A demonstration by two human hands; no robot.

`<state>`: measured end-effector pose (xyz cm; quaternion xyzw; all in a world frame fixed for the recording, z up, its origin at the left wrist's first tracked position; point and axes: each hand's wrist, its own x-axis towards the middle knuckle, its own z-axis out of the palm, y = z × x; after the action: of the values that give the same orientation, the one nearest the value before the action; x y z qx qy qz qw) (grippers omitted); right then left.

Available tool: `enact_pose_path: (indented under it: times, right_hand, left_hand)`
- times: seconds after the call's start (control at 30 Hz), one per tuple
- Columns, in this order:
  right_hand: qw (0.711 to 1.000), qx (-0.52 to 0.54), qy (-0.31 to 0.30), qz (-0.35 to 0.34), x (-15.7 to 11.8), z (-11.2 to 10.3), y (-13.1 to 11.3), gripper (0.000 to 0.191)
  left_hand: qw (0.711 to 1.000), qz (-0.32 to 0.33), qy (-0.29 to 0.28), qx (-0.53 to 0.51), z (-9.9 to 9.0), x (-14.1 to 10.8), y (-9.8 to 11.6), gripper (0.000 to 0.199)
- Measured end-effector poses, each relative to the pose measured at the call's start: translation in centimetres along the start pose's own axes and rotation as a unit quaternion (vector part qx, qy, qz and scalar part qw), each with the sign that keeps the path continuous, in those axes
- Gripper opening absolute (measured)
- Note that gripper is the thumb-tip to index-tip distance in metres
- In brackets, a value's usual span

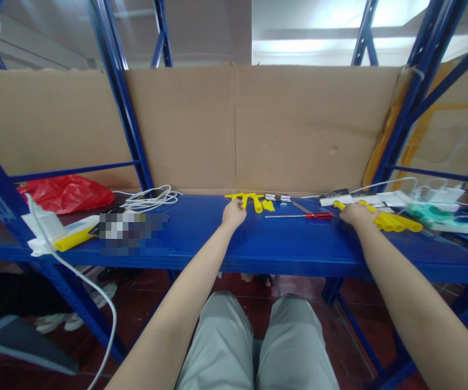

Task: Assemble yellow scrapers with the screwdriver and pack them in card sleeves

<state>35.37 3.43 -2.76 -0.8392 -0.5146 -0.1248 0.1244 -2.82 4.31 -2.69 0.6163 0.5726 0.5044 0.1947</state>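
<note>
My left hand (234,213) is at the back middle of the blue shelf, its fingers closed on a yellow T-shaped plastic handle (244,202). Another such yellow handle (257,204) lies right beside it, with small yellow pieces (268,206) further right. Over on the right, my right hand (356,213) rests among a group of yellow plastic handles (396,221), fingers curled around one whose end sticks out to the left; the fingertips are partly hidden. Between the hands lies a screwdriver (318,215) with a red grip, its shaft pointing left.
Small black-and-white parts (277,197) lie near the cardboard backing (299,130). A power strip (335,199), white cables and a green item (433,215) crowd the right. To the left are a coiled white cable (153,199) and red plastic bag (69,194). Blue posts (122,97) frame the shelf.
</note>
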Motion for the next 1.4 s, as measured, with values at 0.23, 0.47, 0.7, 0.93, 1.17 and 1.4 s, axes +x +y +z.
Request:
enact_pose_path:
  times: [0.23, 0.47, 0.7, 0.93, 1.17, 1.4]
  right_hand:
    - [0.996, -0.052, -0.064, -0.043, -0.3, 0.0, 0.0, 0.043]
    - [0.996, -0.040, -0.040, -0.065, -0.6, 0.0, -0.4, 0.042]
    - [0.999, -0.020, -0.032, -0.027, -1.1, -0.4, -0.7, 0.042]
    - [1.000, -0.003, -0.003, -0.018, -1.0, -0.3, -0.8, 0.041]
    - [0.999, 0.008, 0.009, -0.040, -1.2, -0.6, -1.1, 0.042]
    - [0.999, 0.016, 0.026, -0.044, -1.0, -0.4, -1.3, 0.038]
  left_hand:
    - [0.999, 0.022, -0.013, 0.044, 0.0, 0.0, -0.1, 0.019]
    - [0.997, 0.036, -0.018, 0.064, 0.1, 0.1, -0.2, 0.017]
    - [0.977, 0.042, -0.059, 0.202, -0.2, -0.2, 0.0, 0.023]
    - [0.943, 0.020, -0.067, 0.326, -0.5, -0.8, 0.3, 0.042]
    - [0.927, -0.008, -0.123, 0.354, -0.6, -0.9, 0.3, 0.053]
    - [0.919, -0.015, -0.117, 0.376, -0.7, -1.1, 0.6, 0.051]
